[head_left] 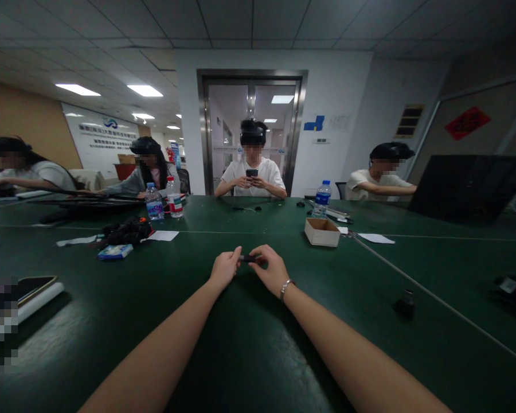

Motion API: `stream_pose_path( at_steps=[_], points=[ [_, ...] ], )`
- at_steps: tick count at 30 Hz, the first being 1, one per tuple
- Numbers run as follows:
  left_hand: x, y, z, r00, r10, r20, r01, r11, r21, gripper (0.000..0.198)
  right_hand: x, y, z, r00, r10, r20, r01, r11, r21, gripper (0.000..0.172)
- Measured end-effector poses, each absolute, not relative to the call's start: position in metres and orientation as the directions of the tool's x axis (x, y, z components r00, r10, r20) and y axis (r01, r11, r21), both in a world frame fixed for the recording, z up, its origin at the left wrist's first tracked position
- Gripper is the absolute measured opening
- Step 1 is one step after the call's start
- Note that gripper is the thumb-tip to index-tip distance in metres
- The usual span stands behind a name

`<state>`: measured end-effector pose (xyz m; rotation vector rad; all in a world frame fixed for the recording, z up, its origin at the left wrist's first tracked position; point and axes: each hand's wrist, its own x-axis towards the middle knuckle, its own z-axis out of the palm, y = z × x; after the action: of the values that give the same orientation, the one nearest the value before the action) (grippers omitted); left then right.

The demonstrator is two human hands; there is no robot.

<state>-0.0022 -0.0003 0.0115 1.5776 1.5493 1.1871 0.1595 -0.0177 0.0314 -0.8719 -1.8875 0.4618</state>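
Observation:
Both of my hands meet over the middle of the green table (258, 355), one at each end of a short black cylindrical stick (247, 258) with a greyish band. My left hand (226, 269) is closed around the stick's left end, thumb on top. On the other side, my right hand (270, 268), with a silver bracelet (286, 288) at the wrist, pinches the right end between thumb and fingertips. The stick lies roughly level; its ends are partly hidden by my fingers, and its exact kind cannot be made out.
Beyond my right hand stands an open cardboard box (322, 232), a water bottle (322, 199) behind it. A small dark object (406, 304) sits at right. Left are a blue packet (115, 252), black gear (126, 231), two bottles and a phone (30, 289). Several people in headsets sit around.

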Motion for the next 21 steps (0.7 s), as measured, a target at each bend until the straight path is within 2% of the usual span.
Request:
stream_pose_path(
  at_steps=[6, 10, 16, 19, 21],
  points=[
    [-0.001, -0.005, 0.015, 0.005, 0.979, 0.203, 0.351, -0.192, 0.916, 0.045, 0.162, -0.008, 0.026, -0.173, 0.865, 0.471, 0.303, 0.501, -0.81, 0.024],
    [-0.001, -0.008, 0.019, 0.07, 0.965, 0.251, 0.273, -0.261, 0.926, 0.032, 0.163, -0.004, 0.026, -0.137, 0.937, 0.322, 0.172, 0.342, -0.924, 0.029],
    [-0.002, -0.011, 0.025, 0.146, 0.936, 0.319, 0.204, -0.344, 0.917, 0.027, 0.165, 0.006, 0.018, -0.166, 0.957, 0.238, 0.063, 0.251, -0.966, 0.03],
    [-0.001, -0.01, 0.024, 0.126, 0.932, 0.34, 0.153, -0.357, 0.921, 0.036, 0.166, 0.009, 0.016, -0.169, 0.956, 0.241, 0.045, 0.251, -0.967, 0.031],
    [-0.001, -0.007, 0.021, 0.069, 0.956, 0.286, 0.151, -0.293, 0.944, 0.043, 0.166, 0.009, 0.015, -0.173, 0.954, 0.243, 0.044, 0.254, -0.966, 0.032]
  ],
)
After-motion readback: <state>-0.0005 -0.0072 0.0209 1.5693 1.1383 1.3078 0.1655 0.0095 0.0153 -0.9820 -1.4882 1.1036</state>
